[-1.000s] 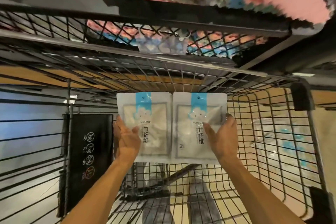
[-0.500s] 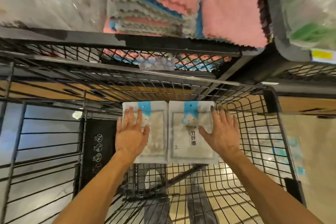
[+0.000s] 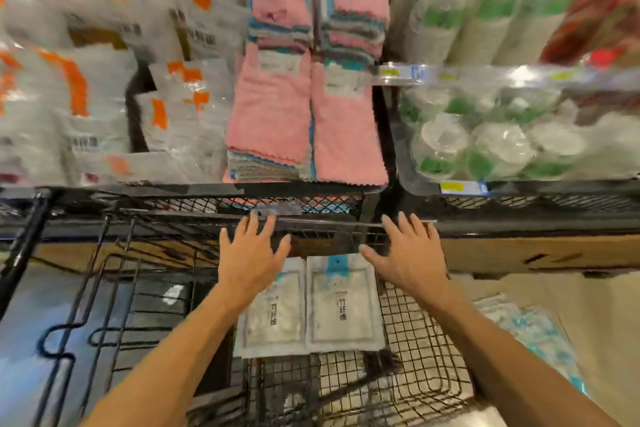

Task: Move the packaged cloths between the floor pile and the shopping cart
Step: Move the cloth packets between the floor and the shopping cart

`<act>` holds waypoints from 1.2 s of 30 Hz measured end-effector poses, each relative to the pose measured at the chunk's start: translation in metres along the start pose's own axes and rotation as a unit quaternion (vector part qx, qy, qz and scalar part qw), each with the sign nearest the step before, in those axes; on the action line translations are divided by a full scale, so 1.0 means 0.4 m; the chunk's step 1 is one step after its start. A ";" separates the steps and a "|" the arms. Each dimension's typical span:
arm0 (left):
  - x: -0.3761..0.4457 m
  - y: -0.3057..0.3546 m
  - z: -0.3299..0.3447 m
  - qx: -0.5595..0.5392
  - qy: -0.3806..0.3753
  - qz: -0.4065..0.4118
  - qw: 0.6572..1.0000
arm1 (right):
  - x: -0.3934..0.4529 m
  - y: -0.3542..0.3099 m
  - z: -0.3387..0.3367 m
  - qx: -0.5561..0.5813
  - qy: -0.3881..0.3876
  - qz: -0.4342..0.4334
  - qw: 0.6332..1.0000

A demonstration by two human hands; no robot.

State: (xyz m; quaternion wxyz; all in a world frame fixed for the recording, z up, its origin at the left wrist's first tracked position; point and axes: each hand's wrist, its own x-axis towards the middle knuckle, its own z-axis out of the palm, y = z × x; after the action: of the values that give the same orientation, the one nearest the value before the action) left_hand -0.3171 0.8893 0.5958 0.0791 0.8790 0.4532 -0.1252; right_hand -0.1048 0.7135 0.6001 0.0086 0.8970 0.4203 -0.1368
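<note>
Lying side by side in the shopping cart [image 3: 426, 350], two packaged cloths [image 3: 341, 308] are delivered — left hand [image 3: 247, 262] and right hand [image 3: 410, 258] open, empty; floor pile [image 3: 533, 333] remains.

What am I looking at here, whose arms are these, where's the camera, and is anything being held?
There is no machine here. The picture comes from a wide-angle camera worn on a person's head, looking forward and down, so the two bare arms reaching up from the bottom edge are that person's own.

The left hand and the right hand are both open with fingers spread, and neither holds anything. Below them is a wire shopping cart. On its mesh floor lie two packaged cloths side by side, flat: the left packet, partly hidden by the left wrist, and the right packet.

Beyond the cart stand store shelves with stacked pink cloths. On the floor to the right, outside the cart, more packets show, too blurred to count.
</note>
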 end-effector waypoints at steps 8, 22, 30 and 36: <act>-0.086 0.173 -0.358 0.003 0.060 0.048 0.997 | -0.087 0.093 -0.352 0.036 0.061 -0.018 0.997; -0.192 0.433 -0.760 0.022 0.163 0.175 0.971 | -0.361 0.270 -0.771 0.065 0.174 0.068 0.980; -0.261 0.575 -0.806 0.029 0.154 0.338 0.928 | -0.592 0.319 -0.818 0.078 0.235 0.184 0.951; -0.393 0.729 -0.753 0.011 0.137 0.449 0.883 | -0.818 0.376 -0.768 0.090 0.245 0.317 0.912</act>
State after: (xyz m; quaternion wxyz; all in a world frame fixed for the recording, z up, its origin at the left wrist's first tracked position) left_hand -0.1218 0.6751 0.9372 0.0541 0.9976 0.0152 0.0403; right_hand -0.1171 0.4104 0.9636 -0.1322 0.9855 0.0885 0.0599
